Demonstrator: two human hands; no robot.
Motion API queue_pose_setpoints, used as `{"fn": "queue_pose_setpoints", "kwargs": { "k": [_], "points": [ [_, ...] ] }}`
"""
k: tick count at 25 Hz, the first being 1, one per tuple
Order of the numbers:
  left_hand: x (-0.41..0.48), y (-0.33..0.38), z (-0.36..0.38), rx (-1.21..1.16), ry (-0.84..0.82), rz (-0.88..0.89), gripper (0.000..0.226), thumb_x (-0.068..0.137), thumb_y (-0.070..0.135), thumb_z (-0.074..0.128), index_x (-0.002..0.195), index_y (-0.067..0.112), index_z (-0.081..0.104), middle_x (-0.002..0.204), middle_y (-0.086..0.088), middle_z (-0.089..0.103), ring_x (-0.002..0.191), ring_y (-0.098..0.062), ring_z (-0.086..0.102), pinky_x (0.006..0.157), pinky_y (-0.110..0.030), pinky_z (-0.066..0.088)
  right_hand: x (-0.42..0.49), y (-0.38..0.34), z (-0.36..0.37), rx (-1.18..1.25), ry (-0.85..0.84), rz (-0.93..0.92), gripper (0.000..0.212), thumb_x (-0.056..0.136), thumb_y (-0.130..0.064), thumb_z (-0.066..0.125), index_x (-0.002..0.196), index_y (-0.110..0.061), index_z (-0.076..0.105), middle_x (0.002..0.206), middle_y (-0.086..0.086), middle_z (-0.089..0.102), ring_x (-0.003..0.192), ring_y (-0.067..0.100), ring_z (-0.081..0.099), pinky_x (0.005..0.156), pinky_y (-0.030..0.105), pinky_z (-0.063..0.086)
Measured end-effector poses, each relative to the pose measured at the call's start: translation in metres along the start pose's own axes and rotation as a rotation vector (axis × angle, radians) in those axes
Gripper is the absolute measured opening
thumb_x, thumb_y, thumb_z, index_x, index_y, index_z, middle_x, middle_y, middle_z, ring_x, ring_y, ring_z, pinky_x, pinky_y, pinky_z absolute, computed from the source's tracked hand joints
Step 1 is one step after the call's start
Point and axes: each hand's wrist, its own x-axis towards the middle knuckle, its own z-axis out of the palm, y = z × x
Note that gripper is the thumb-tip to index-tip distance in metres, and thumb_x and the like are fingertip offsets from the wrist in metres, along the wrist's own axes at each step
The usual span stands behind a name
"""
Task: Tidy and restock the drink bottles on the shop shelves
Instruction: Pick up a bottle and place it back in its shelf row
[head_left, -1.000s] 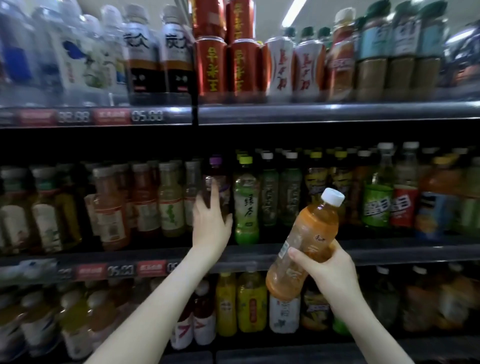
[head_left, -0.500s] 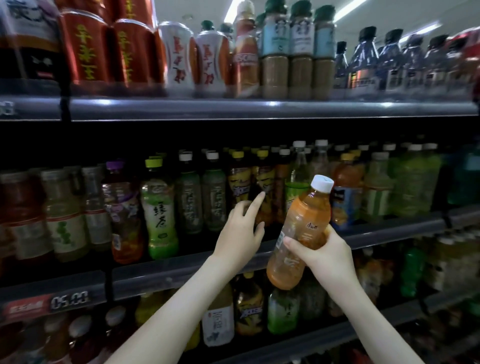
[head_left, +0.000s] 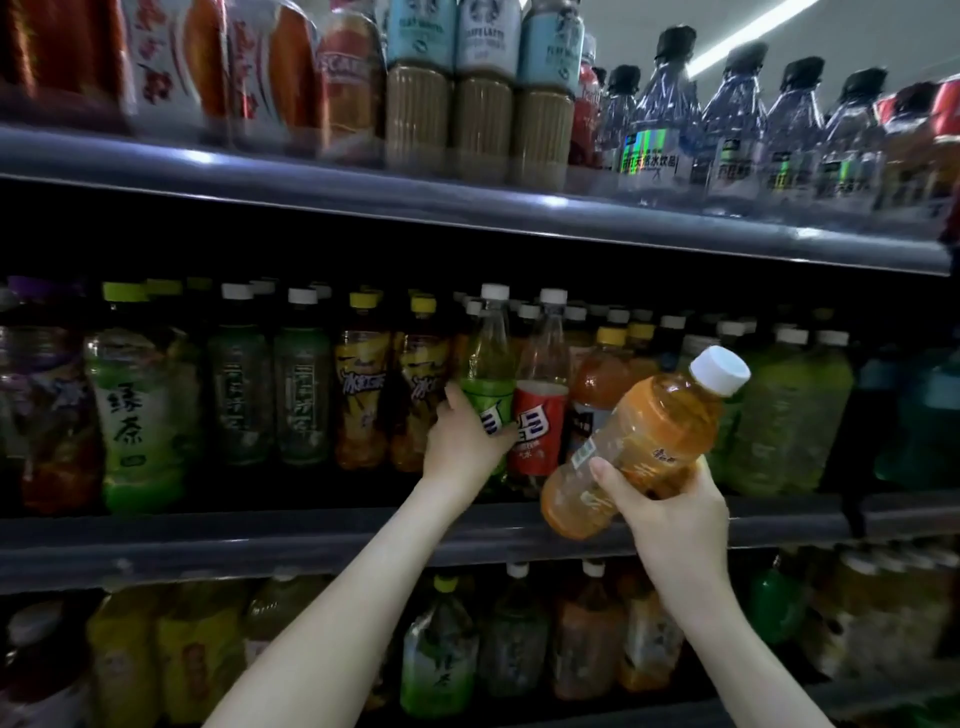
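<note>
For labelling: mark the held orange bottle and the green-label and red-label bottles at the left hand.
orange bottle (head_left: 660, 431), head view, body
green-label bottle (head_left: 479, 399), head view, label
red-label bottle (head_left: 539, 423), head view, label

Both bare forearms stretch up and forward; the left hand (head_left: 466, 442) curls its fingers round a green-labelled bottle (head_left: 488, 395), the right hand (head_left: 672, 514) grips a tilted orange bottle (head_left: 660, 421)

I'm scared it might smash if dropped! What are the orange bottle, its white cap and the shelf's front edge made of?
Orange bottle in the right hand: seems clear, glossy plastic; the drink shows through and light glints off it. White cap: opaque, fairly matte plastic, it seems. Shelf edge: grey, smooth, with a dull sheen; maybe metal or plastic, hard to tell.
</note>
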Motion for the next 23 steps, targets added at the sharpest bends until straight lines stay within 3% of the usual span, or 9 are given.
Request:
{"fn": "queue_pose_setpoints", "kwargs": {
  "k": [2,6,9,11,14,19,21,23],
  "points": [
    [-0.006,-0.002,-0.003,-0.087,0.066,-0.016,0.078,0.078,0.037,0.072,0.135,0.010,0.028,0.127,-0.010,0.050,0.111,-0.028,0.055,0.079,-0.028,0.044,0.002,0.008,0.009,0.050,0.007,-0.012,0.050,0.067,-0.030,0.082,0.110,-0.020,0.058,0.095,-0.015,0.066,0.085,-0.012,0.060,0.068,0.000,0.043],
    [-0.030,-0.019,-0.037,-0.371,0.288,0.052,0.062,0.077,0.028,0.077,0.124,0.017,0.037,0.108,0.002,0.057,0.099,-0.013,0.059,0.068,-0.005,0.043,0.003,0.009,0.043,0.119,0.002,-0.077,0.046,0.069,-0.027,0.081,0.108,-0.019,0.056,0.095,-0.017,0.064,0.087,-0.013,0.059,0.075,0.001,0.043],
    [-0.042,-0.034,-0.071,-0.366,0.452,0.177,0.065,0.076,0.027,0.077,0.124,0.008,0.038,0.109,-0.005,0.059,0.098,-0.012,0.059,0.075,0.000,0.040,0.010,0.003,0.076,0.093,-0.070,-0.087,0.049,0.071,-0.027,0.082,0.109,-0.025,0.052,0.095,-0.022,0.060,0.085,-0.014,0.057,0.074,-0.002,0.039],
    [-0.047,-0.043,-0.091,-0.316,0.485,0.218,0.070,0.075,0.034,0.075,0.126,0.006,0.037,0.112,-0.007,0.059,0.102,-0.014,0.058,0.078,-0.001,0.040,0.017,0.001,0.098,0.040,-0.114,-0.032,0.053,0.072,-0.033,0.082,0.114,-0.024,0.051,0.097,-0.019,0.060,0.089,-0.005,0.058,0.076,0.003,0.041],
    [-0.055,-0.054,-0.114,-0.294,0.446,0.243,0.071,0.071,0.043,0.071,0.127,0.014,0.038,0.113,-0.003,0.059,0.103,-0.012,0.058,0.082,-0.006,0.044,0.028,0.002,0.129,-0.113,-0.136,0.036,0.055,0.073,-0.040,0.079,0.116,-0.017,0.053,0.092,-0.012,0.059,0.092,0.015,0.060,0.076,0.025,0.044],
    [-0.060,-0.063,-0.119,-0.289,0.381,0.238,0.079,0.068,0.055,0.071,0.133,0.022,0.040,0.117,0.002,0.058,0.107,-0.011,0.058,0.090,-0.038,0.053,0.046,0.008,0.157,-0.381,-0.211,0.087,0.057,0.080,-0.043,0.073,0.117,-0.009,0.045,0.108,0.008,0.064,0.099,0.030,0.063,0.080,0.040,0.053],
    [-0.062,-0.062,-0.112,-0.307,0.351,0.251,0.079,0.068,0.058,0.073,0.133,0.025,0.041,0.118,0.003,0.058,0.108,-0.011,0.059,0.089,-0.040,0.053,0.041,0.009,0.152,-0.368,-0.237,0.068,0.057,0.081,-0.035,0.073,0.124,-0.011,0.043,0.117,0.008,0.062,0.107,0.028,0.061,0.087,0.039,0.051],
    [-0.068,-0.054,-0.103,-0.320,0.320,0.271,0.079,0.067,0.056,0.075,0.132,0.027,0.042,0.120,0.004,0.059,0.109,-0.011,0.059,0.090,-0.041,0.052,0.024,0.001,0.128,-0.266,-0.236,-0.001,0.061,0.085,-0.034,0.070,0.135,-0.017,0.040,0.125,-0.003,0.056,0.116,0.016,0.055,0.096,0.030,0.045]
  ]
}}
